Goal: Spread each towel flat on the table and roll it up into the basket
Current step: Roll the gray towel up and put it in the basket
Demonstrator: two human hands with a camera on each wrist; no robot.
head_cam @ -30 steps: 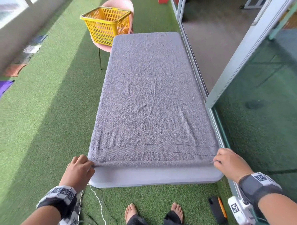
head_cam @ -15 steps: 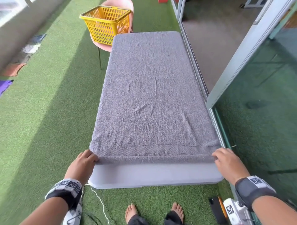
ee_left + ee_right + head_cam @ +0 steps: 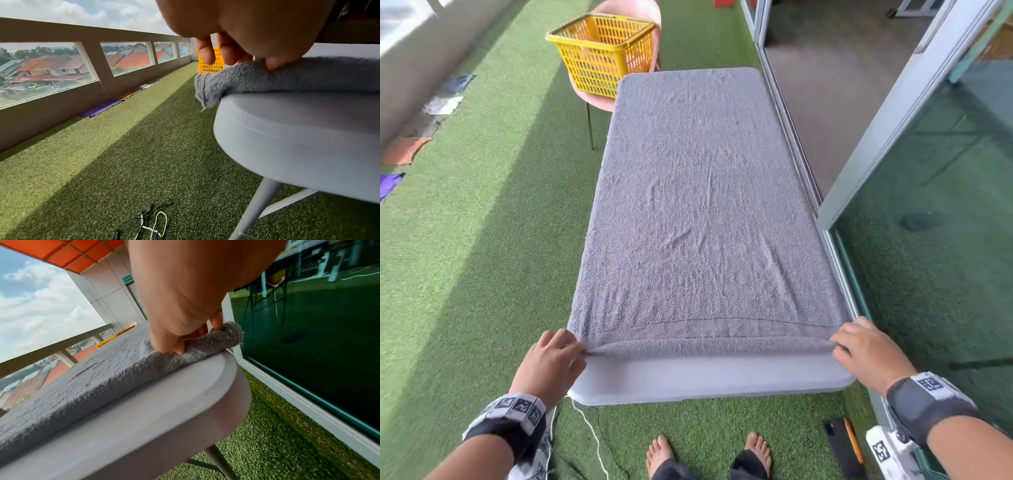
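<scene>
My left hand and right hand each pinch a near corner of the towel, spread away from me over the table, seemingly turning its edge over to start a roll for the basket far ahead.

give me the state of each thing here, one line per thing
grey towel: spread flat over the table, near edge turned over into a first roll
left hand: pinches the near left corner
right hand: pinches the near right corner
yellow basket: upright on the pink chair
</scene>
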